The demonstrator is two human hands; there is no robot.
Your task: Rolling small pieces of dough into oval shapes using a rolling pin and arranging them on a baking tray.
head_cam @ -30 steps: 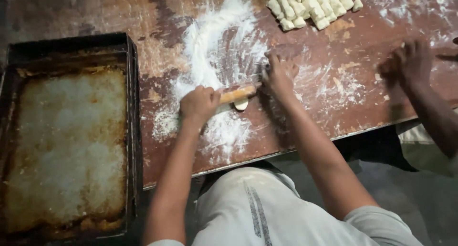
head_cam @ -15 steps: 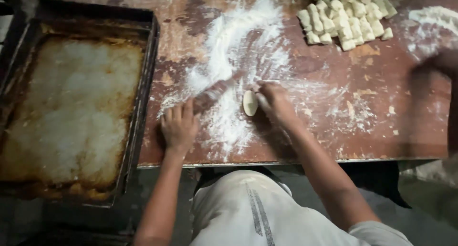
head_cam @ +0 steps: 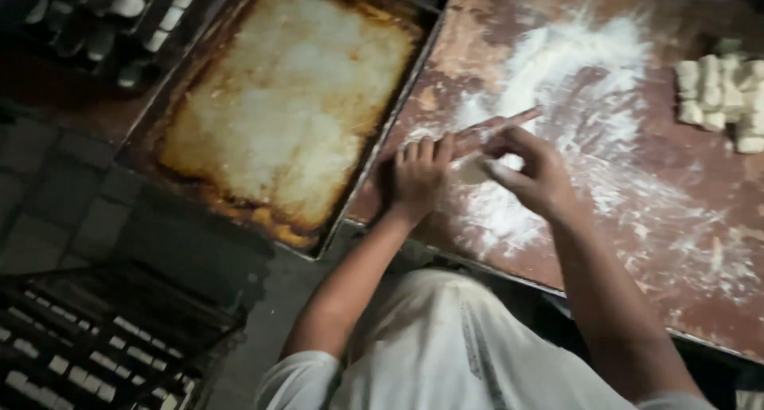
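Dough piece (head_cam: 475, 170), small, pale and flattish, sits on the floured patch near the desk's front edge, between both hands. Right hand (head_cam: 535, 174) curls over it, fingertips pinching at its edge; exact grip is blurred. Left hand (head_cam: 418, 177) lies flat, fingers together, palm down, touching the near end of a thin wooden rolling pin (head_cam: 500, 126). Pin lies slanted across the flour, far end pointing toward the desk's back edge, just behind the dough piece.

Flour (head_cam: 569, 68) is spread in a wide white smear from the middle of the brown desk (head_cam: 676, 219) up toward its back edge, thinner streaks trailing to the right.

Cut dough cubes (head_cam: 720, 92) are bunched in a pile at the desk's right edge, well apart from the hands.

Baking tray (head_cam: 278, 108), large, dark-rimmed, with a greasy pale-brown bottom, lies at the desk's left edge, just beside the left hand, overhanging the front.

Racks (head_cam: 87, 338) with rows of small pale pieces are on the floor, lower left; more at the upper left, too dark to tell.
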